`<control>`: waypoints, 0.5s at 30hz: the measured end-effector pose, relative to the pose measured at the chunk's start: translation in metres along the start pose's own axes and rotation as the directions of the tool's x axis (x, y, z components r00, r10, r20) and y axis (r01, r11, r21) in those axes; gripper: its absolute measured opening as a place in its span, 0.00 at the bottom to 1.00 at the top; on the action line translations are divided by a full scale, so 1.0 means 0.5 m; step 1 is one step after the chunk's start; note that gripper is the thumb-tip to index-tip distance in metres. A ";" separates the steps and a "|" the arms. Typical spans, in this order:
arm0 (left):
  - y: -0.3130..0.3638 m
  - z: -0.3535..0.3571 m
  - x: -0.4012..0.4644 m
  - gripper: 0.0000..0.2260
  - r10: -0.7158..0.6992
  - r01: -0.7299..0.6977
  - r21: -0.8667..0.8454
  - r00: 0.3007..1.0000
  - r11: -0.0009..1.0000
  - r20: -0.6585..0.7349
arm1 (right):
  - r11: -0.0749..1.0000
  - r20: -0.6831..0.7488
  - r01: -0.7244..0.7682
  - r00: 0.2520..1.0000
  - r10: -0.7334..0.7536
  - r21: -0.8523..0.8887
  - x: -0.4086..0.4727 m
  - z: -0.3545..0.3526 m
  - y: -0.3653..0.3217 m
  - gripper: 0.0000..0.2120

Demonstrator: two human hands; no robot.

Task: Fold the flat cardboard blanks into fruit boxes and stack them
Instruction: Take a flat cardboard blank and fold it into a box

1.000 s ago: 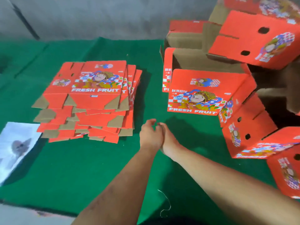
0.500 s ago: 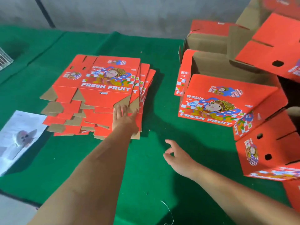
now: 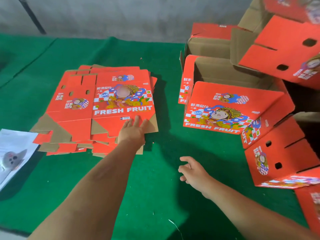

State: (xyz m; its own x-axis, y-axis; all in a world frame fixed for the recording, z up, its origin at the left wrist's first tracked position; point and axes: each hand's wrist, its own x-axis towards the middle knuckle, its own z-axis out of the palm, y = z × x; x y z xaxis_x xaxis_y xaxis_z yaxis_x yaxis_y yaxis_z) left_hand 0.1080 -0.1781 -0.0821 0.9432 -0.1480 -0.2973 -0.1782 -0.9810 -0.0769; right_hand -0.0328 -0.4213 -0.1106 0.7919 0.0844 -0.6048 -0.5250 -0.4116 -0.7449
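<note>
Under the left hand (image 3: 134, 131) lies the stack of flat blanks (image 3: 102, 110), red printed cardboard spread a little unevenly on the green table cover (image 3: 152, 179). That hand lies palm down with its fingers straight and slightly fanned, pressing on the near right corner of the top blank (image 3: 123, 99), just below the words FRESH FRUIT; it grips nothing. Well to the right of it and nearer the person, the right hand (image 3: 193, 171) hovers above the bare green cloth, fingers loose and half spread, thumb pointing toward the stack, holding nothing and touching no cardboard. Beyond the right hand and further to its right stand the folded boxes (image 3: 230, 108): the nearest one is tipped, its printed face turned toward the hands, with open brown interiors showing behind it and more boxes piled at angles to the far right, one (image 3: 284, 160) lying just right of the right hand with round holes in its side. Far to the left of the left hand, at the table's edge, rests a white sheet (image 3: 13, 153) with a grey picture on it.
</note>
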 end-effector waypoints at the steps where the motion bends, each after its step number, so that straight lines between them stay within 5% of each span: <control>1: -0.002 0.005 0.001 0.29 0.005 -0.006 -0.017 0.999 1.000 -0.049 | 1.000 -0.010 0.019 1.000 -0.019 -0.001 -0.005 0.000 -0.004 0.20; 5: -0.013 -0.001 -0.002 0.17 0.067 -0.071 -0.016 0.978 0.997 -0.197 | 0.994 -0.037 0.075 0.997 -0.072 0.077 -0.031 -0.006 -0.022 0.14; 10: 0.026 -0.051 -0.037 0.15 0.114 -0.127 -0.007 0.911 0.992 -0.396 | 0.988 -0.132 0.060 0.990 -0.042 0.139 -0.051 0.000 -0.049 0.18; 13: 0.073 -0.078 -0.087 0.08 0.235 -0.308 -0.037 0.793 0.951 -0.562 | 0.976 -0.193 0.147 0.974 -0.116 0.158 -0.054 0.009 -0.086 0.27; 15: 0.107 -0.077 -0.131 0.13 0.337 -0.439 -0.014 0.709 0.898 -0.620 | 0.953 -0.271 0.279 0.932 -0.241 0.114 -0.057 0.004 -0.110 0.37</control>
State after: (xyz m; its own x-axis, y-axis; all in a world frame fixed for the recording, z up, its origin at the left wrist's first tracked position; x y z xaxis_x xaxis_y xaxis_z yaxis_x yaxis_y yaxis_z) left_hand 0.0474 -0.2257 -0.0301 0.7822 -0.5131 0.3534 -0.5705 -0.8179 0.0751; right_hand -0.0269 -0.3994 -0.0528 0.9489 -0.0685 -0.3080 -0.3149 -0.2658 -0.9111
